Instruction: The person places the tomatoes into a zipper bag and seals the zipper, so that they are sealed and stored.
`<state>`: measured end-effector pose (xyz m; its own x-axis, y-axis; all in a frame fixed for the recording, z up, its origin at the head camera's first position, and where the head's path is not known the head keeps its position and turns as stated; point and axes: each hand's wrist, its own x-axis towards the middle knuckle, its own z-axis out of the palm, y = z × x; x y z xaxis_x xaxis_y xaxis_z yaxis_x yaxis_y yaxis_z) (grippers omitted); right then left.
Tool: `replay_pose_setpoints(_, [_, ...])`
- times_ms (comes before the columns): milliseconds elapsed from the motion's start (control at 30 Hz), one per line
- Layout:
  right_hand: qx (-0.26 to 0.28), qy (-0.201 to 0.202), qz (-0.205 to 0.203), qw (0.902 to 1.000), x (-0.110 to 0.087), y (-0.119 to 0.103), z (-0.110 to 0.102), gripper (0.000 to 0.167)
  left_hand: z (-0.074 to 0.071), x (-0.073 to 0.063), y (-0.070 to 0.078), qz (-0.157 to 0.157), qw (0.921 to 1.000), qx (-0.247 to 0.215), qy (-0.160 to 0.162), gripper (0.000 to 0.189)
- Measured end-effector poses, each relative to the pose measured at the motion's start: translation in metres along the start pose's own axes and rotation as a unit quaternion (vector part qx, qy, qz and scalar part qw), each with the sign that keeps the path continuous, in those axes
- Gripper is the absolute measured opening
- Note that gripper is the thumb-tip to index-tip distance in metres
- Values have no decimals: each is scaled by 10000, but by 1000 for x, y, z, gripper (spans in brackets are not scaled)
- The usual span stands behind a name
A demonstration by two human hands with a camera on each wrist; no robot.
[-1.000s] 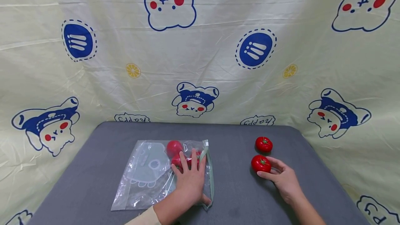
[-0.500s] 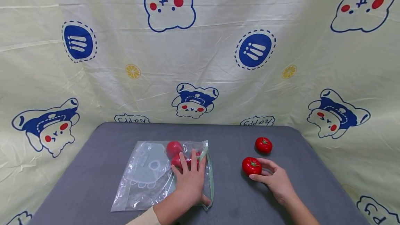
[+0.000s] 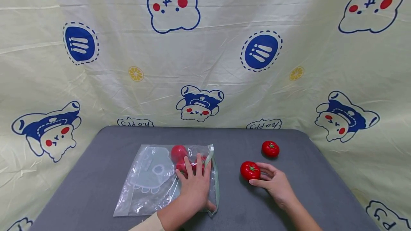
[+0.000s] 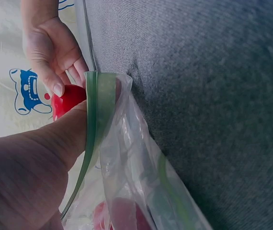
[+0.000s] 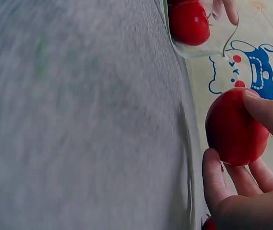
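Note:
My right hand (image 3: 277, 186) holds a red tomato (image 3: 249, 170) between thumb and fingers, low over the table to the right of the bag. The right wrist view shows the thumb on top of that tomato (image 5: 237, 127) and fingers beneath. My left hand (image 3: 194, 188) lies with spread fingers at the mouth end of a clear zip bag (image 3: 138, 197). In the left wrist view its thumb reaches behind the green zip strip (image 4: 92, 115), and the mouth gapes there. Several red tomatoes (image 3: 178, 153) sit inside the bag, partly hidden under the left fingers.
Another red tomato (image 3: 270, 149) stands on the grey table (image 3: 237, 206), behind the right hand. A pale cloth (image 3: 212, 56) printed with cartoon figures hangs at the back and sides of the table.
My right hand has carried the tomato leftward, away from the other loose tomato and closer to the bag. The left hand and the bag have stayed in place.

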<state>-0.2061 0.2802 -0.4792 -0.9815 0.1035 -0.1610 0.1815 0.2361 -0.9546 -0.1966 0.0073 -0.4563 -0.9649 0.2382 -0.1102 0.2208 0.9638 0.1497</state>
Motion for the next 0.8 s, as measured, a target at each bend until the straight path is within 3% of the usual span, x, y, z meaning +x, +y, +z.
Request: replay_pose_setpoints(800, [202,-729,-289,9967,6,-6,42,69,1,-2,0,67,9999,139,54,129])
